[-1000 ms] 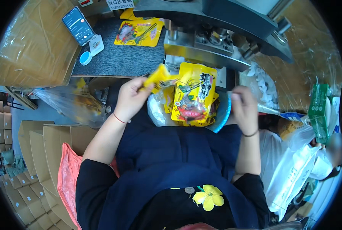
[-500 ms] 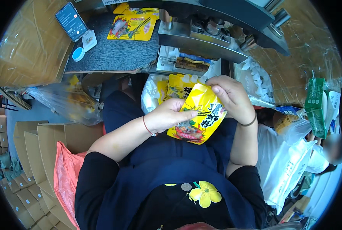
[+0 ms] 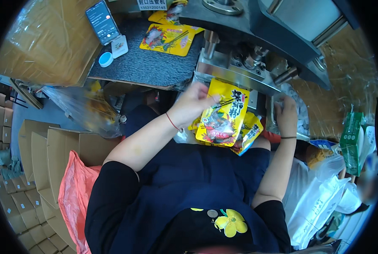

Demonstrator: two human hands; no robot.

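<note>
Your left hand [image 3: 192, 105] holds yellow pouch [image 3: 224, 116] by its left edge, thumb on front. Pouch shows you printed face, its top near press [image 3: 235, 70]; other yellow pouches [image 3: 252, 132] come out partly from under it. Your right hand [image 3: 287, 117] is beside small white pieces [image 3: 302, 111], fingers bent; cannot tell if it holds 1. On worktop [image 3: 146, 71], left of press: phone [image 3: 102, 23], round blue-white container [image 3: 106, 59], flat printed pouch [image 3: 167, 39].
</note>
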